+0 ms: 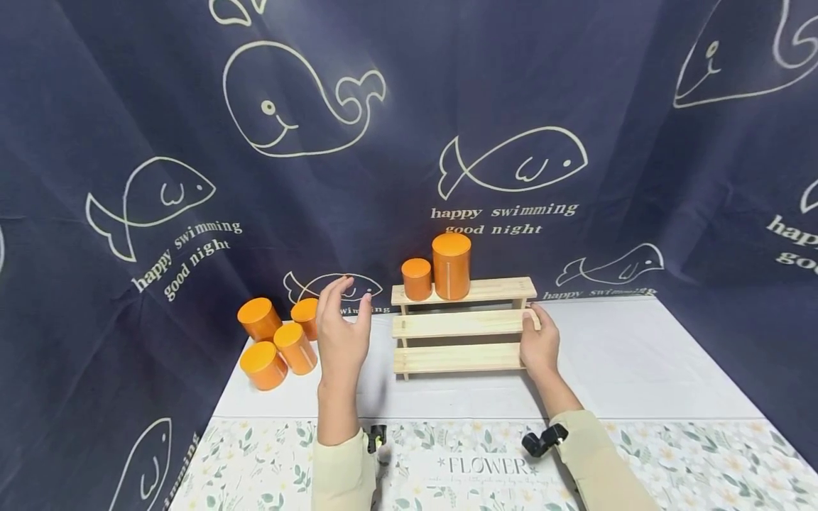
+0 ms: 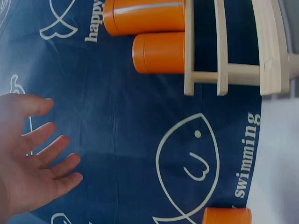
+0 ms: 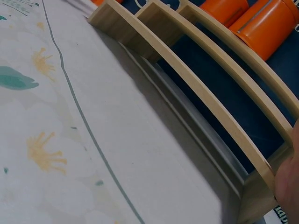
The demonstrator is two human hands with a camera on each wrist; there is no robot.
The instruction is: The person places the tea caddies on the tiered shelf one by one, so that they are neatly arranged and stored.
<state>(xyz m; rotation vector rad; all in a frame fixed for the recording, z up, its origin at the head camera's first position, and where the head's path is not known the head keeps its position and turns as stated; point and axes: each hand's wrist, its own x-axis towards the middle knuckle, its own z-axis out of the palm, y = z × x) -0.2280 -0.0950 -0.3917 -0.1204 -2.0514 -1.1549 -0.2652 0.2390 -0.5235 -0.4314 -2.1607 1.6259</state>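
Observation:
A three-step wooden shelf (image 1: 456, 324) stands on the white part of the table. On its top step sit a tall orange canister (image 1: 451, 268) and, to the left, a shorter orange canister (image 1: 417, 281). My right hand (image 1: 540, 344) grips the shelf's right end, thumb at the front; in the right wrist view only part of the hand (image 3: 286, 179) shows at the edge. To the left of the shelf my left hand (image 1: 343, 341) is raised with nothing in it. Its fingers are spread and slightly bent in the left wrist view, where the shelf (image 2: 273, 46) appears sideways.
Several more orange canisters (image 1: 295, 348) are grouped at the table's left side, beyond my left hand. A dark blue curtain (image 1: 383, 199) with whale and fish drawings hangs behind and at the sides. Flower-patterned cloth (image 1: 690, 461) covers the table's near part.

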